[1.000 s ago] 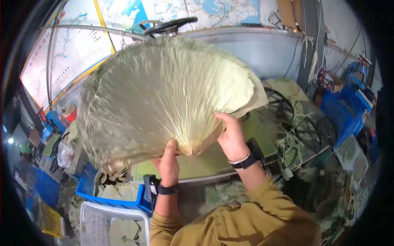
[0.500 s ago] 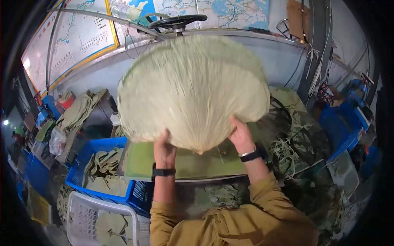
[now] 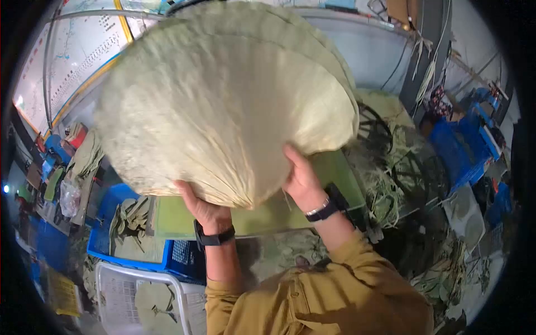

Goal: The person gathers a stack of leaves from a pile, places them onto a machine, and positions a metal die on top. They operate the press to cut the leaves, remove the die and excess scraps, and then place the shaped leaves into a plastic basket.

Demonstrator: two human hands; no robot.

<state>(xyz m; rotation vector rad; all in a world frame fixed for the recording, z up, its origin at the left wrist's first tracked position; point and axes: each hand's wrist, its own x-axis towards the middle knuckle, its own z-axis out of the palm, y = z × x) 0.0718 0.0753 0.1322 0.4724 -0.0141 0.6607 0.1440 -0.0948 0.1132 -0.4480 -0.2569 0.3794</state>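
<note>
A large pale green, pleated, fan-shaped leaf stack point(image 3: 223, 106) is raised over the green work surface point(image 3: 257, 218), its narrow gathered point toward my body. My left hand point(image 3: 205, 211) grips its lower left edge, thumb on top. On the lower right edge my right hand point(image 3: 301, 176) holds it the same way, thumb on the face. The fingers under the leaves are hidden. Layered edges show along the far rim and right side.
At the left stand a blue crate point(image 3: 125, 259) with leaf pieces and a white basket point(image 3: 181, 301) with cut leaves. A black wheel point(image 3: 373, 129) and leaf scraps point(image 3: 388, 206) lie right of the work surface. Another blue crate point(image 3: 458, 151) is at the far right.
Both hands have moved left with the leaf stack. It is tilted and looks larger and nearer, now covering most of the steering wheel and map behind it.
</note>
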